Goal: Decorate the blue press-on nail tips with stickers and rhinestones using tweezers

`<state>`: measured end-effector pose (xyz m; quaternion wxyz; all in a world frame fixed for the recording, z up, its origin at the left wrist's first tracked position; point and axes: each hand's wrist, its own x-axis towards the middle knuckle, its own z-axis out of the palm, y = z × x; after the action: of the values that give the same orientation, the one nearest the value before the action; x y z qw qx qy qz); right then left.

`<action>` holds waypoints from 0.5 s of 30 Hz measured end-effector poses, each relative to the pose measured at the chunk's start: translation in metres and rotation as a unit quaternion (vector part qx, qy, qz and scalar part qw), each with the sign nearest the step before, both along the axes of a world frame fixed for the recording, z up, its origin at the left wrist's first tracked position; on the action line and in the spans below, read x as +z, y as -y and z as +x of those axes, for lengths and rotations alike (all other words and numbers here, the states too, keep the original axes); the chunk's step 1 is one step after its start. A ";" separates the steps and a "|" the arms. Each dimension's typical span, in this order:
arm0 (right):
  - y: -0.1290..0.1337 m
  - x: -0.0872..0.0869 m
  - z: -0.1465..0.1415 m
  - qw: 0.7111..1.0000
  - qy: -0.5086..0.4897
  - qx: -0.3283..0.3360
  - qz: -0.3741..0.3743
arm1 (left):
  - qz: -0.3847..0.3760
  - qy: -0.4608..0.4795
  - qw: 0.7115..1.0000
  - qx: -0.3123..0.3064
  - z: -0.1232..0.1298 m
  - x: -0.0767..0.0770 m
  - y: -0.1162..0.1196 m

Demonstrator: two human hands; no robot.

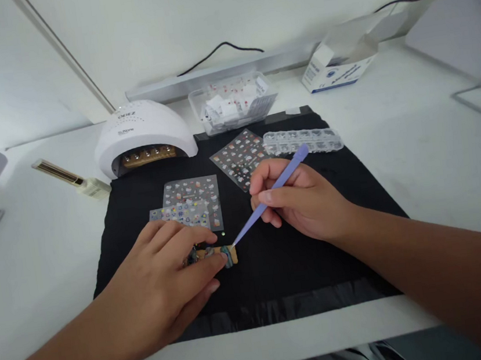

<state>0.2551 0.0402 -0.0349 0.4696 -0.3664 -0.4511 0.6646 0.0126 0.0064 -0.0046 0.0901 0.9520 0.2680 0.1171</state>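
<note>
Under left hand (165, 277), tan strip (234, 255)

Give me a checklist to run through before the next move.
1. Left hand on the dark glossy nail tip: ok, a fingertip touches it.
2. Nail tip on the tan strip: ok, near its right end.
3. Right hand grip on the purple pointed tool: ok, held like a pen.
4. Tool point touching the strip: cannot tell; they overlap in this view.
5. Black mat beside the strip bare: not ok, a small shiny dot shows.
6. Clear compartment case shut: cannot tell.
</note>
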 end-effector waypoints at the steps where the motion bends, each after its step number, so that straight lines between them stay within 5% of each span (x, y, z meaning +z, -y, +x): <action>1: 0.000 0.000 0.001 1.000 -0.001 -0.005 0.000 | -0.001 0.001 1.000 0.003 0.000 0.000 0.000; 15: -0.003 0.001 0.001 0.997 -0.046 -0.063 0.005 | 0.010 -0.039 0.999 -0.002 0.003 0.002 -0.002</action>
<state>0.2565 0.0431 -0.0341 0.5324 -0.3609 -0.4088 0.6474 0.0152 0.0081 -0.0028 0.0704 0.9574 0.2678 0.0819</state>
